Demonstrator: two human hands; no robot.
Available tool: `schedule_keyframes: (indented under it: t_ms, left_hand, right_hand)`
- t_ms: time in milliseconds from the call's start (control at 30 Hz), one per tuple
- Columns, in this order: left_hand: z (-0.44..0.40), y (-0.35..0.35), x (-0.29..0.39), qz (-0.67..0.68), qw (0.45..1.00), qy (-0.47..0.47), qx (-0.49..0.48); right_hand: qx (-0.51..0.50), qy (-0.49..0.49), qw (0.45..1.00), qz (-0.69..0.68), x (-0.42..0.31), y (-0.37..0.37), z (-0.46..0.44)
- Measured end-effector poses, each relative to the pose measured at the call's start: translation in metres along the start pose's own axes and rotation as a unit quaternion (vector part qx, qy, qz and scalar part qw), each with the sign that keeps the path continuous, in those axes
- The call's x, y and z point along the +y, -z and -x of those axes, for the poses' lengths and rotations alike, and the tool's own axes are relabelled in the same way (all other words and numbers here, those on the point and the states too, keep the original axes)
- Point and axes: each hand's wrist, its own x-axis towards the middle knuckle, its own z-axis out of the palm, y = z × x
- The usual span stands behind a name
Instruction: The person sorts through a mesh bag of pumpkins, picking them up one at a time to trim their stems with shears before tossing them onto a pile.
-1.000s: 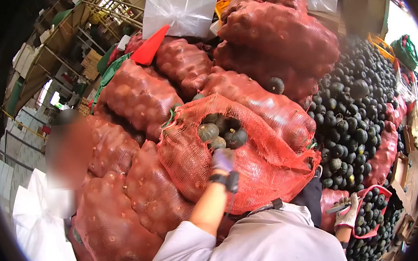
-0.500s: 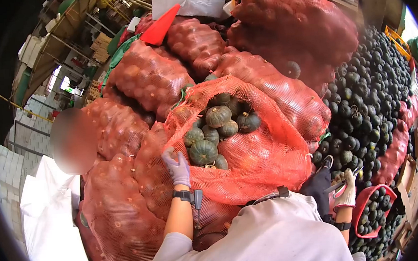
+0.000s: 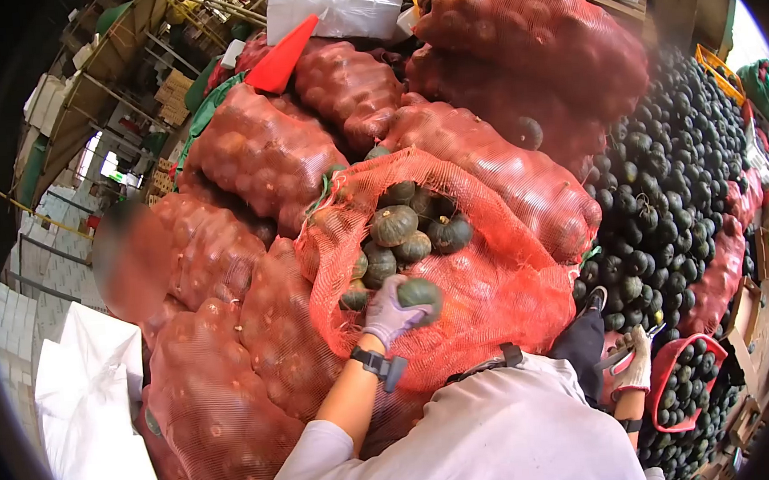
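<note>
A dark green squash (image 3: 420,301) is held in my gloved left hand (image 3: 391,313), over the near left part of an open red mesh bag (image 3: 530,274). Several green squashes (image 3: 395,226) lie in the bag's opening just beyond that hand. At the right, my right hand (image 3: 631,361), in a white glove, is closed round a grey metal tool (image 3: 614,359), whose exact kind I cannot make out. It is beside my dark trouser leg, well away from the bag's opening.
Full red mesh sacks (image 3: 263,155) surround the open bag. A large heap of dark squashes (image 3: 659,212) fills the right side. A red bag of small squashes (image 3: 659,399) stands lower right, a white sack (image 3: 93,412) lower left, a red cone (image 3: 283,58) at the back.
My left hand has moved from the bag's left edge to over its opening and taken hold of a squash. The right hand stays by my leg with the tool. The whole view has shifted slightly.
</note>
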Motion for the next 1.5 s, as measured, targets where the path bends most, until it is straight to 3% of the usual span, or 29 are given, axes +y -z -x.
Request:
schedule_keyframes:
  t_ms: [33,67,100,133,200,300,333,367,400,433,467,500,633,700,767,867,933,967,1000,1067,1100,1133,1167,1233,1267,1300,1333,1400,1500]
  left_hand:
    - [-0.015,-0.022,-0.034,0.078,0.996,-0.054,-0.007]
    - [-0.012,-0.04,0.012,0.078,0.995,0.062,-0.003]
    - [-0.021,-0.058,0.051,0.294,0.943,0.144,-0.06]
    - [-0.019,-0.057,0.112,0.444,0.865,0.113,-0.203]
    - [-0.013,-0.082,0.18,0.593,0.776,-0.034,-0.211]
    - [-0.024,-0.068,0.186,0.571,0.751,-0.112,-0.313]
    - [-0.04,-0.068,0.146,0.468,0.841,-0.142,-0.229]
    - [-0.044,-0.052,0.121,0.279,0.948,-0.127,-0.088]
    - [-0.057,-0.04,0.072,0.176,0.983,-0.03,0.033]
    - [-0.071,-0.013,0.021,-0.024,0.993,0.061,0.1]
    - [-0.063,0.005,0.014,-0.182,0.945,0.051,0.266]
    - [-0.051,0.019,0.016,-0.329,0.847,0.038,0.416]
    - [-0.053,0.084,0.014,-0.546,0.804,0.089,0.216]
    - [-0.066,0.117,-0.01,-0.537,0.823,0.03,0.18]
    - [-0.061,0.116,0.02,-0.576,0.801,0.073,0.147]
    - [-0.056,0.115,0.013,-0.449,0.875,0.052,0.172]
    - [-0.047,0.114,-0.005,-0.118,0.969,0.004,0.216]
    - [-0.042,0.113,-0.019,0.057,0.972,-0.022,0.226]
    - [-0.029,0.107,-0.045,0.124,0.972,-0.064,0.191]
    - [-0.01,0.09,-0.03,0.411,0.906,-0.088,0.06]
    - [0.012,0.07,0.011,0.606,0.792,-0.062,-0.036]
    - [0.02,0.049,0.026,0.651,0.75,-0.089,-0.079]
    - [0.024,0.028,0.04,0.692,0.702,-0.116,-0.122]
    - [0.034,-0.01,0.081,0.739,0.662,-0.051,-0.114]
    - [0.037,-0.028,0.092,0.76,0.64,-0.015,-0.114]
    - [0.037,-0.043,0.094,0.74,0.664,-0.002,-0.108]
    - [0.037,-0.058,0.095,0.719,0.687,0.009,-0.104]
    - [0.036,-0.08,0.104,0.694,0.712,0.029,-0.107]
    - [0.038,-0.091,0.125,0.651,0.739,-0.006,-0.175]
  right_hand:
    - [-0.003,-0.005,1.0,0.009,-0.005,-0.007,0.008]
    - [-0.007,-0.011,1.0,0.021,-0.009,-0.011,0.013]
    - [-0.004,-0.001,1.0,0.02,-0.009,-0.009,0.008]
    - [-0.001,0.008,1.0,0.021,-0.007,-0.003,-0.001]
    - [0.022,0.028,0.999,0.016,-0.012,-0.011,-0.001]
    - [-0.008,0.029,1.0,0.0,-0.025,-0.009,-0.007]
    - [-0.005,0.058,0.998,0.015,-0.027,-0.012,-0.008]
    - [0.002,0.083,0.996,0.029,-0.026,-0.011,-0.007]
    - [0.001,0.1,0.994,0.043,-0.025,-0.009,-0.01]
    - [0.005,0.094,0.994,0.047,-0.023,-0.009,-0.011]
    - [0.012,0.086,0.995,0.053,-0.023,-0.011,-0.007]
    - [0.019,0.077,0.995,0.062,-0.022,-0.012,-0.002]
    - [0.037,-0.013,0.998,0.056,-0.011,-0.023,0.005]
    - [0.027,0.0,0.998,0.054,-0.004,-0.021,-0.004]
    - [0.028,0.016,0.997,0.066,0.0,-0.029,-0.004]
    - [-0.022,0.028,0.995,0.094,0.004,-0.025,-0.007]
    - [-0.032,0.028,0.996,0.084,0.007,-0.025,-0.008]
    - [-0.052,0.04,0.993,0.094,0.007,-0.028,-0.004]
    - [-0.072,0.052,0.991,0.103,0.007,-0.031,0.0]
    - [-0.1,0.042,0.975,0.193,0.0,-0.034,0.003]
    - [-0.114,0.071,0.966,0.223,0.0,-0.041,0.01]
    - [-0.128,0.1,0.953,0.255,0.004,-0.053,0.021]
    - [-0.142,0.13,0.939,0.286,0.004,-0.061,0.027]
    - [-0.249,0.161,0.875,0.383,0.002,-0.087,0.039]
    - [-0.267,0.233,0.783,0.511,-0.009,-0.115,0.062]
    - [-0.284,0.199,0.759,0.551,-0.016,-0.136,0.084]
    - [-0.322,0.239,0.728,0.556,-0.016,-0.152,0.098]
    - [-0.371,0.422,0.588,0.583,-0.01,-0.174,0.105]
    - [-0.354,0.55,0.441,0.614,-0.002,-0.189,0.111]
